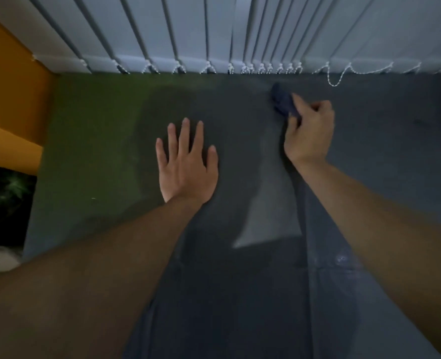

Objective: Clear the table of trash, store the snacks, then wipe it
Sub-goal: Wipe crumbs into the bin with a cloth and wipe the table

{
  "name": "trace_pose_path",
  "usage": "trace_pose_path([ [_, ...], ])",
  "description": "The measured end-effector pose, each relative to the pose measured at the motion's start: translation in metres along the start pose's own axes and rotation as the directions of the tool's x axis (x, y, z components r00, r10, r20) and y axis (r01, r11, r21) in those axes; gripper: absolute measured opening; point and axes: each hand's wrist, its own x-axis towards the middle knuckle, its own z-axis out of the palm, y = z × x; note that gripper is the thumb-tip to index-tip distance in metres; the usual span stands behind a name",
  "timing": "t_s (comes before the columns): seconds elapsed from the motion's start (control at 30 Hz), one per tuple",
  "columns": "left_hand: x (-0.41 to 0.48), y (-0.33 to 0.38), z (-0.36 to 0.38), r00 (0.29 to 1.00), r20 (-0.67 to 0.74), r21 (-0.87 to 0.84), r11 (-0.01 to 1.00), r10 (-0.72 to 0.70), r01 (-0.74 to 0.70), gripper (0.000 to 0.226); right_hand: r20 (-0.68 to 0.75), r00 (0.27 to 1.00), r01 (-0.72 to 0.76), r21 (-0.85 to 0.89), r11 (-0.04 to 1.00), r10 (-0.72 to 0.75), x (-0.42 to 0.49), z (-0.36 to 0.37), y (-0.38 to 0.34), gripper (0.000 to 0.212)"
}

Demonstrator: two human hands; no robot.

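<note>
Wiping stage, prob.; no trash or snacks in view on the dark table [97, 151]. R hand [310, 130], upper right of centre, has fingers curled, pinching a dark blue cloth [283, 101] down on the top, near the far edge; L hand [187, 164], mid-frame, lies flat, palm down, fingers spread. Risks: cloth sits close to the vertical blinds [188, 29] & their bead chain [333, 79]; a long fwd stroke could snag the hanging loop; L palm may leave marks; left of frame could get skipped.

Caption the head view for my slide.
Right hand holds a dark cloth on the table by the blinds; left hand lies flat.
</note>
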Motion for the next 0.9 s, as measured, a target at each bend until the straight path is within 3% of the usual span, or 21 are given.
trace_pose_path([
  [0.03, 0.001, -0.001, 0.002, 1.000, 0.008, 0.040, 0.999, -0.004, 0.004, 0.063, -0.023, 0.994, -0.107, -0.021, 0.994, 0.107, 0.004, 0.000, 0.000, 0.043],
  [0.1, 0.003, -0.003, 0.001, 1.000, 0.007, 0.062, 0.998, -0.012, 0.011, 0.064, -0.020, 0.990, -0.139, -0.017, 0.990, 0.139, -0.003, 0.005, -0.012, 0.042],
  [0.17, 0.003, -0.001, 0.003, 1.000, -0.005, 0.079, 0.997, -0.008, 0.008, 0.064, 0.066, 0.996, 0.063, 0.055, 0.997, -0.067, -0.022, 0.009, -0.030, 0.041],
  [0.23, 0.003, -0.001, 0.003, 1.000, -0.004, 0.078, 0.997, -0.013, 0.013, 0.064, 0.210, 0.911, 0.332, 0.140, 0.933, -0.355, -0.030, 0.007, -0.027, 0.039],
  [0.27, 0.002, -0.001, 0.002, 1.000, -0.001, 0.078, 0.997, -0.015, 0.015, 0.064, 0.240, 0.870, 0.409, 0.132, 0.903, -0.430, -0.021, 0.005, -0.018, 0.040],
  [0.33, 0.001, -0.002, 0.002, 1.000, 0.002, 0.083, 0.997, -0.012, 0.012, 0.064, 0.177, 0.914, 0.366, 0.033, 0.930, -0.365, 0.004, 0.004, 0.004, 0.042],
  [0.4, 0.002, -0.002, 0.003, 1.000, -0.002, 0.087, 0.996, -0.011, 0.011, 0.064, 0.046, 0.996, 0.080, -0.017, 0.997, -0.079, 0.028, 0.004, 0.016, 0.044],
  [0.47, 0.002, -0.001, 0.003, 1.000, -0.004, 0.090, 0.996, -0.008, 0.008, 0.064, -0.031, 0.981, -0.194, 0.001, 0.981, 0.194, 0.036, 0.009, 0.006, 0.044],
  [0.5, 0.003, -0.002, 0.003, 1.000, -0.003, 0.089, 0.996, -0.008, 0.009, 0.064, -0.041, 0.972, -0.231, 0.009, 0.973, 0.231, 0.032, 0.014, -0.006, 0.045],
  [0.53, 0.003, -0.002, 0.003, 1.000, -0.004, 0.088, 0.996, -0.009, 0.010, 0.064, -0.023, 0.979, -0.203, 0.034, 0.979, 0.204, 0.024, 0.018, -0.019, 0.044],
  [0.6, 0.003, -0.002, 0.003, 1.000, -0.009, 0.088, 0.996, -0.011, 0.012, 0.063, 0.102, 0.993, 0.047, 0.109, 0.993, -0.058, 0.003, 0.023, -0.039, 0.041],
  [0.67, 0.002, -0.003, 0.003, 1.000, -0.005, 0.085, 0.996, -0.007, 0.007, 0.063, 0.251, 0.903, 0.308, 0.188, 0.933, -0.349, -0.002, 0.020, -0.039, 0.039],
  [0.7, 0.002, -0.003, 0.002, 1.000, 0.000, 0.081, 0.997, -0.004, 0.004, 0.064, 0.262, 0.870, 0.385, 0.165, 0.908, -0.417, 0.008, 0.019, -0.032, 0.039],
  [0.77, 0.003, -0.004, 0.001, 1.000, 0.010, 0.073, 0.997, -0.002, 0.002, 0.065, 0.195, 0.924, 0.327, 0.046, 0.944, -0.329, 0.034, 0.016, -0.017, 0.041],
  [0.83, 0.003, -0.004, 0.000, 1.000, 0.016, 0.071, 0.997, 0.001, -0.002, 0.065, 0.120, 0.990, 0.077, -0.007, 0.997, -0.076, 0.047, 0.014, -0.010, 0.041],
  [0.9, 0.002, -0.004, -0.002, 1.000, 0.018, 0.055, 0.999, 0.001, -0.002, 0.065, 0.116, 0.991, 0.061, 0.021, 0.998, -0.063, 0.031, 0.015, -0.019, 0.039],
])
